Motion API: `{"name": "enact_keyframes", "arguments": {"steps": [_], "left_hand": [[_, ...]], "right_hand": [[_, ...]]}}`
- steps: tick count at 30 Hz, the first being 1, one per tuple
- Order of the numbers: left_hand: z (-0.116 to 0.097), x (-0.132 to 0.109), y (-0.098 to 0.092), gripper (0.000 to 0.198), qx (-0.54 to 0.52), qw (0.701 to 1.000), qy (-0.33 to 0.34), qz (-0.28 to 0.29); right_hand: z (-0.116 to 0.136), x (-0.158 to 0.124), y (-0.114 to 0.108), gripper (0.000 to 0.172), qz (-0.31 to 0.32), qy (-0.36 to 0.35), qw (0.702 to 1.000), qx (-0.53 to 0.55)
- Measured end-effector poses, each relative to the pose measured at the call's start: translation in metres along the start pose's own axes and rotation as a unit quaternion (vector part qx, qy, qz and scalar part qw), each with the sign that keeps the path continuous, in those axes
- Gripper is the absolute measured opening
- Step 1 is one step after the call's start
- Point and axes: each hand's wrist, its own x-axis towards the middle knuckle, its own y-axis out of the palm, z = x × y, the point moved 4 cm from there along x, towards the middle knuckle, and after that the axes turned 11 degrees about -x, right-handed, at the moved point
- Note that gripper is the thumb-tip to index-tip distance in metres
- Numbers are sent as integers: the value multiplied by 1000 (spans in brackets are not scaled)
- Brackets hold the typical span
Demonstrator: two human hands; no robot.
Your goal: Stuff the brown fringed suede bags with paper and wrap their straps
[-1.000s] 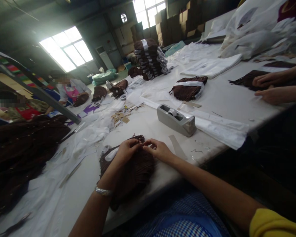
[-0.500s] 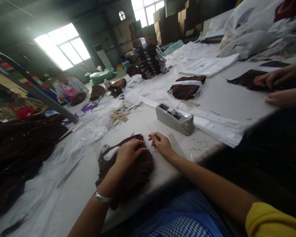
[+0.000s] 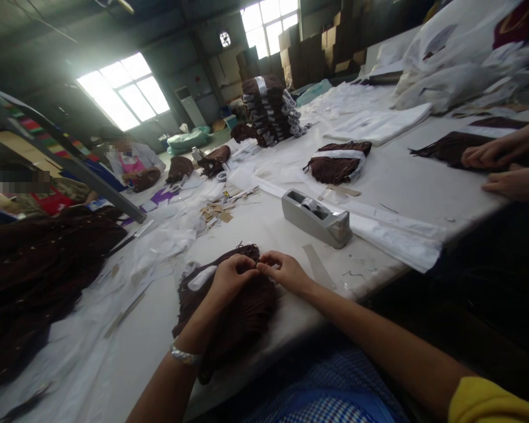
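Observation:
A brown fringed bag [image 3: 251,311] lies on the table in front of me, with a white wrapped piece [image 3: 201,278] at its upper left. My left hand [image 3: 233,277] is over the bag, thumb and fingers pinched near its far right edge. Beside it, my right hand [image 3: 286,272] is also closed in a pinch, its fingertips meeting those of the left. Whatever lies between the fingertips is too small to make out, perhaps a fringe strand. A grey tape dispenser [image 3: 316,218] stands beyond my right hand.
A plastic strip [image 3: 318,265] lies right of my hands. Farther back are another brown bag [image 3: 338,164] with a white band, a tall bag stack [image 3: 267,111] and cardboard scraps [image 3: 218,212]. A co-worker's hands [image 3: 506,158] work at right. Dark brown material [image 3: 39,276] heaps at left.
My right hand has moved left to the bag's edge, and its fingertips now meet my left hand's. My left fingers have drawn from a loose spread into a pinch.

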Motion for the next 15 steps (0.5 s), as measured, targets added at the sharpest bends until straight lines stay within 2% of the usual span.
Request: {"name": "enact_keyframes", "arguments": {"steps": [5, 8, 12, 15], "left_hand": [[-5, -2, 2, 18, -28, 1000, -10, -5], [3, -2, -4, 26, -122, 990, -61, -45], [16, -5, -11, 36, -256, 956, -106, -95], [16, -6, -12, 35, -212, 969, -96, -88]], "right_hand": [[0, 0, 1, 19, -3, 8, 1000, 21], [-1, 0, -1, 16, -12, 15, 1000, 16], [-3, 1, 0, 16, -28, 18, 999, -1], [-3, 1, 3, 18, -11, 6, 999, 31]]}}
